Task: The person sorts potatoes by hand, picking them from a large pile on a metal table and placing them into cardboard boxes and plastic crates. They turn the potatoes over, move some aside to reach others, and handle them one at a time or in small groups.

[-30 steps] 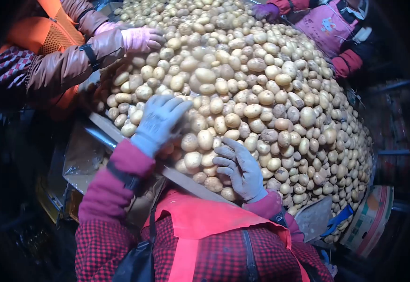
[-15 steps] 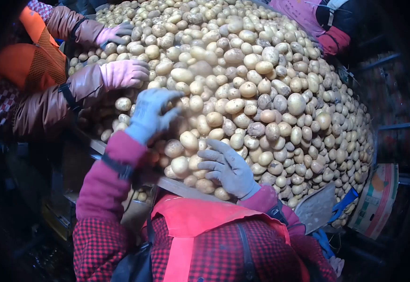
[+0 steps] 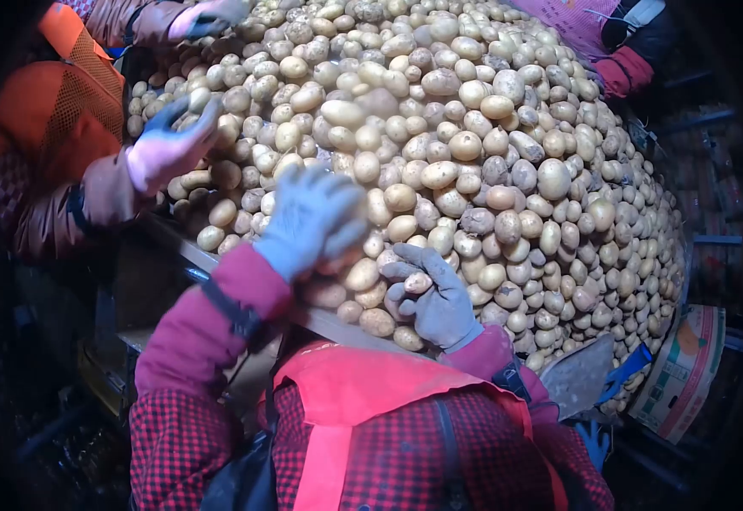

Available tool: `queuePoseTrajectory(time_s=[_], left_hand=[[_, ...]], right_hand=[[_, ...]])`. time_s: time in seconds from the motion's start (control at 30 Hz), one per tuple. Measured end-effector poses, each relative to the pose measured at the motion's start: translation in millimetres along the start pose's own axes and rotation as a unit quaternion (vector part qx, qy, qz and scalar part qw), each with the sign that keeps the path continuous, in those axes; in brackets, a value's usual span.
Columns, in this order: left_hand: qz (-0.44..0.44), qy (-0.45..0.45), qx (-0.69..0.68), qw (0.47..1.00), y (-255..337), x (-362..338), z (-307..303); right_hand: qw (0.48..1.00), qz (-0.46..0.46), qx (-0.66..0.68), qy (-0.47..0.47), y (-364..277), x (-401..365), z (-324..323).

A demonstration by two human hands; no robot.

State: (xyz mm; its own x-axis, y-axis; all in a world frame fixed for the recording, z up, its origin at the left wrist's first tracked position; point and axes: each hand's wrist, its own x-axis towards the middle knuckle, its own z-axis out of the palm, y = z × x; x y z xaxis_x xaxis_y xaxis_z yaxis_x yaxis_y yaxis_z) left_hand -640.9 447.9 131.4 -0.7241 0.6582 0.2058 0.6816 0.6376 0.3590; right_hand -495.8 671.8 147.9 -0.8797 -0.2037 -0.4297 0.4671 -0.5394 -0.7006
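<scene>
A large heap of potatoes [image 3: 465, 147] fills the view in front of me. My right hand [image 3: 441, 308], in a grey-blue work glove, has its thumb and fingers curled round a small potato [image 3: 418, 283] at the heap's near edge. My left hand [image 3: 310, 220], gloved in pale blue, is over the potatoes to the left with its back up. Motion smears its fingers, which bend downward, and whatever lies under them is hidden. A larger pale potato [image 3: 362, 275] sits between my two hands.
A metal edge [image 3: 341, 330] borders the heap near my apron. On the left, a co-worker's gloved hand [image 3: 167, 146] holds a potato; another person's sleeve [image 3: 622, 72] is at the upper right. A flat scoop-like plate [image 3: 577, 375], a blue handle [image 3: 625, 373] and a carton [image 3: 680, 372] lie lower right.
My left hand has moved right and a little down, and its fingers now bend down. My right hand has closed round a small potato. The co-worker's hands have pulled back leftward, one lifting a potato.
</scene>
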Motion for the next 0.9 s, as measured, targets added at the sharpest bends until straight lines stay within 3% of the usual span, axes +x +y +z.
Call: queuePoseTrajectory(time_s=[0.17, 0.27, 0.4, 0.43, 0.53, 0.57, 0.6, 0.63, 0.67, 0.73, 0.83, 0.9], left_hand=[[0.053, 0.079, 0.138, 0.986, -55, 32, -9], [-0.052, 0.030, 0.228, 0.972, -84, 43, -20], [-0.026, 0.110, 0.265, 0.958, -101, 35, -24], [-0.068, 0.114, 0.251, 0.959, -90, 30, -38], [-0.073, 0.203, 0.151, 0.965, -75, 3, -58], [-0.028, 0.207, 0.135, 0.969, -62, -10, -63], [0.007, 0.181, 0.092, 0.979, -43, -21, -69], [0.014, 0.082, 0.048, 0.995, -19, -29, -75], [0.072, 0.042, 0.073, 0.994, -13, -46, -60], [0.099, -0.039, 0.071, 0.992, 9, -71, -31], [0.101, 0.002, 0.081, 0.991, 11, -63, -15], [0.092, 0.035, 0.081, 0.992, -3, -48, -9]], right_hand=[[0.999, 0.006, 0.018, 0.027, -3, -2, 1], [0.998, 0.016, -0.020, 0.052, -8, -4, 10], [0.999, 0.011, 0.033, 0.039, -3, -4, 5], [0.998, 0.014, 0.025, 0.047, -3, -3, 7], [0.998, 0.013, 0.015, 0.058, -4, -3, 9], [0.998, 0.012, 0.023, 0.050, -3, -2, 6], [0.999, 0.010, 0.030, 0.040, -2, -1, 5], [0.999, 0.005, 0.009, 0.044, -1, -1, 6], [0.999, 0.005, -0.002, 0.042, 0, 0, 7], [0.999, 0.001, -0.028, 0.042, -1, 2, 8], [0.996, -0.017, -0.085, -0.002, 7, 2, -3], [0.998, -0.014, -0.052, -0.015, 12, 1, -6]])
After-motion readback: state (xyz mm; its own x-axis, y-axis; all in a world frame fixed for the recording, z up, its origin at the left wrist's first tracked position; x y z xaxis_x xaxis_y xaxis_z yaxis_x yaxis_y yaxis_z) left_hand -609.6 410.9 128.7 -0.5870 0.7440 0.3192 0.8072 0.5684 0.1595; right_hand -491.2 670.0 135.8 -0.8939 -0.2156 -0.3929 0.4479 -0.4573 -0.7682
